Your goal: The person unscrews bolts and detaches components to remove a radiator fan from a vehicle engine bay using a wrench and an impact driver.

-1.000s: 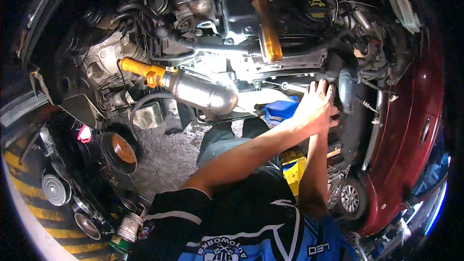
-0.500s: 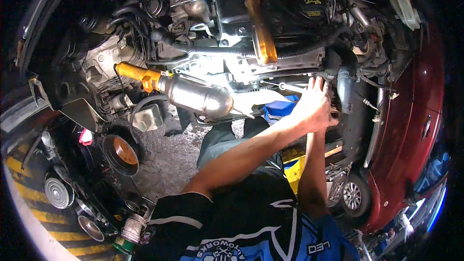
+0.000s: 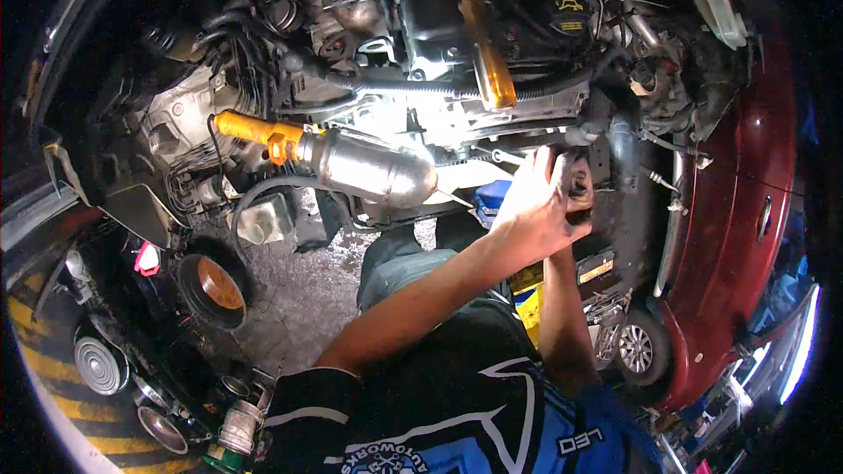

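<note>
My left hand (image 3: 531,206) is closed at the end of a silver wrench (image 3: 500,155) below the front of the engine. My right hand (image 3: 577,202), mostly behind it, has its fingers curled against the left; whatever it holds is dark and hard to make out. Left of my hands lie a steel cylinder (image 3: 373,171) with a yellow fitting (image 3: 250,130). Over the black engine cover (image 3: 439,22) runs a tool with an amber handle (image 3: 494,83). A blue object (image 3: 493,193) shows just left of my left hand.
The red car body (image 3: 742,263) runs down the right, with a wheel (image 3: 641,355) low beside it. A grey hose (image 3: 623,154) hangs near my hands. At left are a round pan (image 3: 219,285) and several parts along a dark frame. A yellow case (image 3: 527,303) sits below my hands.
Both my hands have shifted left and slightly downward, staying together, and more of the dark area at my right hand's fingers now shows. The view has tilted a little.
</note>
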The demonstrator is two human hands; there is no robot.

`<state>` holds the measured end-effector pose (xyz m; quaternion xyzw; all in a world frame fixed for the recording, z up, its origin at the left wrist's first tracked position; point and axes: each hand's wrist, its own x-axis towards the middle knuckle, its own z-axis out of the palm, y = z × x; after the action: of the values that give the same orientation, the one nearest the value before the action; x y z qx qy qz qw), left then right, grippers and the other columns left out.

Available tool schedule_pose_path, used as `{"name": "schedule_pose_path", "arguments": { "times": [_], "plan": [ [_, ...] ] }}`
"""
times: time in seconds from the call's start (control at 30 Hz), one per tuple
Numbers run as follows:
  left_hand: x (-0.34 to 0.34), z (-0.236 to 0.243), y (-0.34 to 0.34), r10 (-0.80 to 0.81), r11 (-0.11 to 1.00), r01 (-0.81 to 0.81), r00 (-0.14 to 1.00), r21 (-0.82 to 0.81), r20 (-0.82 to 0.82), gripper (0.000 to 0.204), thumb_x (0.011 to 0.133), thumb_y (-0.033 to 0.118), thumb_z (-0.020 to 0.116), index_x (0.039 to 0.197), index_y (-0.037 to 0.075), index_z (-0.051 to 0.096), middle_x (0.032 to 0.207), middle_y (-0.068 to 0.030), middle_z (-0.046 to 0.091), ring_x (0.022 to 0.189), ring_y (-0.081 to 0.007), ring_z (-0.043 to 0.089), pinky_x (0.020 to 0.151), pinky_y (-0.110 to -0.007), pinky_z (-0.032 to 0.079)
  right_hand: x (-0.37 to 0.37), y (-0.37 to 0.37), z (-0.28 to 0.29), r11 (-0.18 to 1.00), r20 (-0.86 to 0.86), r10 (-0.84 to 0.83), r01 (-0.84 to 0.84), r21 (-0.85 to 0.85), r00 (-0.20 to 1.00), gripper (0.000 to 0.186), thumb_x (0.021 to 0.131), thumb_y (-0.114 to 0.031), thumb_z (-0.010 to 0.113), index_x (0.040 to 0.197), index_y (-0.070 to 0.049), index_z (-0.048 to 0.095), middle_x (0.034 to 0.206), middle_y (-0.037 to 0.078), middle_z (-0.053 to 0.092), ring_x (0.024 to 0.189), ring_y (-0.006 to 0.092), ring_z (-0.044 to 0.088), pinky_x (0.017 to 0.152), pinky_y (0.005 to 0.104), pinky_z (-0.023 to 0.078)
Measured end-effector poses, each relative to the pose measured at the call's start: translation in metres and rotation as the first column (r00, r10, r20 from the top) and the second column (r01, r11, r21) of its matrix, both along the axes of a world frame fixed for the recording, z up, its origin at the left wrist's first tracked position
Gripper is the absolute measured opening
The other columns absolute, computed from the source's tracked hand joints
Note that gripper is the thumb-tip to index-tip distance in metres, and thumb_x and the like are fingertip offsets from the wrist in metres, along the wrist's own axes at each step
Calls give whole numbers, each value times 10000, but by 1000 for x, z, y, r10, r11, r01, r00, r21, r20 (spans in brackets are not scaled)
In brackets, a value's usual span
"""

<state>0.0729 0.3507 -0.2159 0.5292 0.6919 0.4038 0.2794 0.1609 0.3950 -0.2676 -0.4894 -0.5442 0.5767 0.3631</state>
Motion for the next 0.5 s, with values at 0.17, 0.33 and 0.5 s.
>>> {"name": "schedule_pose_path", "arguments": {
  "times": [0.17,0.33,0.5],
  "plan": [
    [-9,8,-12,8,999,-7,1000,38,-24,782,748,408,684,1258,-103,383,1250,-339,368,1150,-478,397,984,-468,365,-5,-5,8,990,50,98,-103,97,994,479,802,-310,571,1162,-1,509,1105,183,523,1015,345,496,896,415,377],
    [-16,17,-21,42,999,-41,999,10,-19,711,844,388,594,1411,71,305,1287,-331,369,1153,-483,411,973,-489,372,-3,-5,13,943,131,214,-239,230,968,501,801,-324,562,1176,2,503,1132,198,518,1039,367,490,918,430,371],
    [-16,13,-24,65,997,-64,998,38,-11,552,871,303,579,1369,131,415,1273,-277,418,1097,-436,484,888,-467,441,6,-1,23,802,355,365,-484,349,861,525,825,-325,521,1225,9,455,1240,237,459,1162,477,394,1025,518,269]
  ]
}}
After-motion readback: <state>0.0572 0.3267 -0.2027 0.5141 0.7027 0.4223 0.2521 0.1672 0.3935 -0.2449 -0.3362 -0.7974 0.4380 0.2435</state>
